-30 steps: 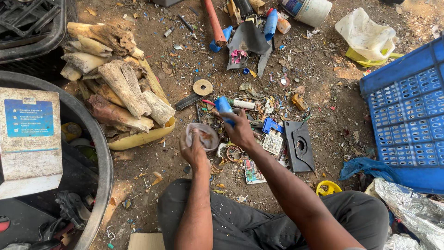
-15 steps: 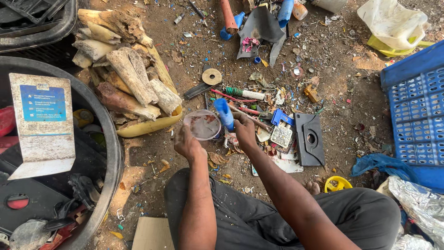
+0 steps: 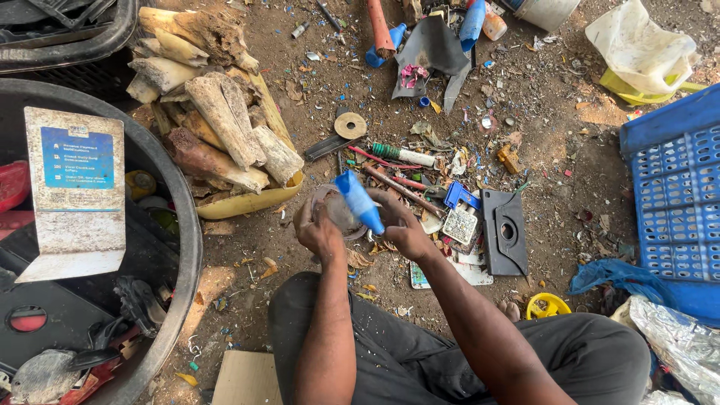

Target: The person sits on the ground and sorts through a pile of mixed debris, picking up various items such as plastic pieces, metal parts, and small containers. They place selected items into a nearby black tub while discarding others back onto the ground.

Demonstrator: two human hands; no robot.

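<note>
Left hand (image 3: pixel 319 234) is closed around the near rim of a round clear lid (image 3: pixel 335 211), fingers curled over its edge, holding it just above the dirt ground (image 3: pixel 300 300). Right hand (image 3: pixel 405 229) grips the lower end of a blue plastic handle (image 3: pixel 358 201), which slants up and to the left so its upper part lies across the lid; handle and lid appear to touch, though the exact contact point is hidden by the fingers. Both forearms reach forward from the near edge of the view, over dark trousers (image 3: pixel 420 352).

Just right of the right hand: a small white grid-patterned piece (image 3: pixel 460 225), a blue clip-like piece (image 3: pixel 459 196), and a dark grey flat case with a round hole (image 3: pixel 504 231). Just beyond the hands: thin red rods (image 3: pixel 397 184) and a green-and-white tool (image 3: pixel 405 154), then a tan disc (image 3: pixel 350 125).

Far left of the hands: a yellow tray (image 3: pixel 247 202) piled with weathered wood chunks (image 3: pixel 217 127). At the left edge: a large black tub (image 3: pixel 184 225) holding mixed scrap and a pale card with a blue panel (image 3: pixel 75 191). At the right edge: a blue plastic crate (image 3: pixel 675 195), well apart from the hands. Near right: a small yellow ring (image 3: pixel 547 306) and a crumpled silvery sheet (image 3: pixel 679 341).
</note>
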